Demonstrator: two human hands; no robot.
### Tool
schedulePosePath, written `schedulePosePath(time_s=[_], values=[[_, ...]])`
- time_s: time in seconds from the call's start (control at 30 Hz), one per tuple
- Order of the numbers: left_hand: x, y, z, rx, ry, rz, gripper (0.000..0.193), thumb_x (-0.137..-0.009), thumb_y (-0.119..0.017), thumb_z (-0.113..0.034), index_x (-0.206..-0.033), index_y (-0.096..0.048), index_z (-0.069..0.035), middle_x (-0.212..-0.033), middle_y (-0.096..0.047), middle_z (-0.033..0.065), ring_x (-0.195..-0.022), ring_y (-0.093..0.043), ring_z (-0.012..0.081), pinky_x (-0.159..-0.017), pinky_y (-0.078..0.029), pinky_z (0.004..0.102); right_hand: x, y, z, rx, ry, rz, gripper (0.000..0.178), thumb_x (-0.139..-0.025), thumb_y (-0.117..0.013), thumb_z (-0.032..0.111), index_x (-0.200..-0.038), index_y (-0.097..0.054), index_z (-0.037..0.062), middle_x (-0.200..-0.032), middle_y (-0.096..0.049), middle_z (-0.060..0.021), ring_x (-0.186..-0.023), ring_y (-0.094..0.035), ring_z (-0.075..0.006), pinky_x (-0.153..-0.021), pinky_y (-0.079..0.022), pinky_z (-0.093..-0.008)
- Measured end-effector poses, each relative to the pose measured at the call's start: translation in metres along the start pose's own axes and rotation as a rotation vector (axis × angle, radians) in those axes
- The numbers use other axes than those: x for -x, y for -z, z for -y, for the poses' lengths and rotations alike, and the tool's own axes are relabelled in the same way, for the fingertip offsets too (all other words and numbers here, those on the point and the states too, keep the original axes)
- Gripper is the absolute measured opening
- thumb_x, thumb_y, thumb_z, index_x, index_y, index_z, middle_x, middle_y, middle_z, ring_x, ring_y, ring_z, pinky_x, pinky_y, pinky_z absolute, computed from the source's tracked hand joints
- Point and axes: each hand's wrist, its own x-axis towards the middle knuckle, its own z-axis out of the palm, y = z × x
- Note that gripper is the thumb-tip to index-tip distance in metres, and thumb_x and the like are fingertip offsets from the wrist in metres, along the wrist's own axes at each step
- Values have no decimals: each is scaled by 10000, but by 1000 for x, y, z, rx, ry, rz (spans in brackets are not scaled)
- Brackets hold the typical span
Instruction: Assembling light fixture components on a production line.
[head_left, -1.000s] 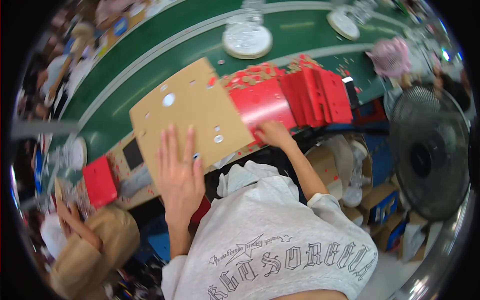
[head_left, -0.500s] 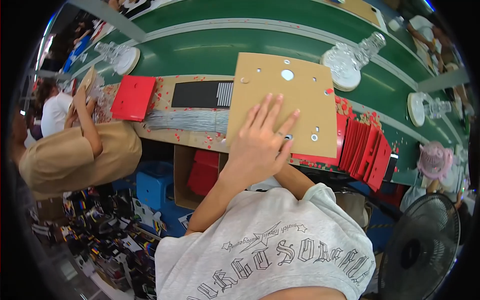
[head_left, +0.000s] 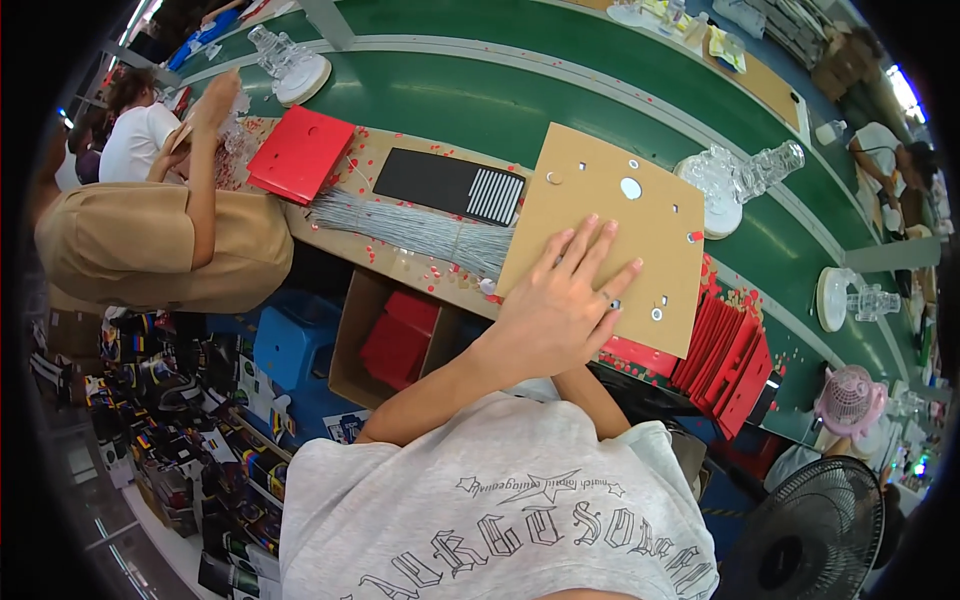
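My left hand (head_left: pixel 562 305) lies palm down on a square brown cardboard panel (head_left: pixel 655 225), its fingers stretched out and slightly spread. The panel has one large round hole, several small slots and a few metal-rimmed holes. Of my right arm only the forearm (head_left: pixel 590 402) shows; the hand itself is hidden beneath the panel and my left hand. Below the panel's near edge a red sheet (head_left: pixel 640 355) sticks out. Left of the panel lie a bundle of thin grey wires (head_left: pixel 410 225) and a black board (head_left: pixel 420 180) with a row of short silvery strips.
Red cards (head_left: pixel 725 360) stand in a row at right; more red sheets (head_left: pixel 300 150) lie at left. Clear glass pieces (head_left: pixel 735 185) on round bases stand along the green bench (head_left: pixel 420 95). An open carton (head_left: pixel 345 375), blue stool (head_left: pixel 290 345) and black fan (head_left: pixel 810 530) surround me. A co-worker (head_left: pixel 170 240) sits left.
The whole view has turned, so the bench slants more down to the right. My left hand keeps the same flat pose at the same place on the panel.
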Motion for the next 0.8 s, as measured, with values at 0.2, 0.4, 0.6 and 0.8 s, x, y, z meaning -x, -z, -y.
schedulePosePath(time_s=[0.2,0.4,0.6,0.8], values=[[-1,-1,-3,-1,-26,35,510,-918,-603,-299,-1397,-584,-125,-1519,-389,287,-1428,-344,463,-1151,-289,555,16,16,-14,129,-146,-49,187,-836,-691,191,-986,-748,96,-924,-726,-168,-816,-705,-376,-728,-563,-474],[-10,16,0,-21,-84,201,696,-880,-678,-503,-1432,-538,-103,-1559,-419,124,-1466,-331,368,-1140,-287,593,72,57,-32,313,-479,-227,188,-836,-698,196,-986,-751,97,-919,-730,-162,-811,-709,-370,-726,-565,-468],[-16,18,9,95,-219,243,682,-857,-736,-409,-1343,-569,41,-1478,-495,189,-1408,-425,345,-1153,-337,497,146,182,-18,-334,-829,-577,151,-874,-728,140,-886,-773,-3,-766,-716,-33,-711,-628,-106,-686,-499,-269],[-19,19,6,135,-224,244,658,-828,-770,-359,-1399,-575,-98,-1487,-489,150,-1408,-428,328,-1148,-348,494,155,319,-8,-682,-165,-1354,175,-992,-628,105,-1127,-678,6,-1101,-692,-62,-923,-643,-106,-777,-513,-236]])
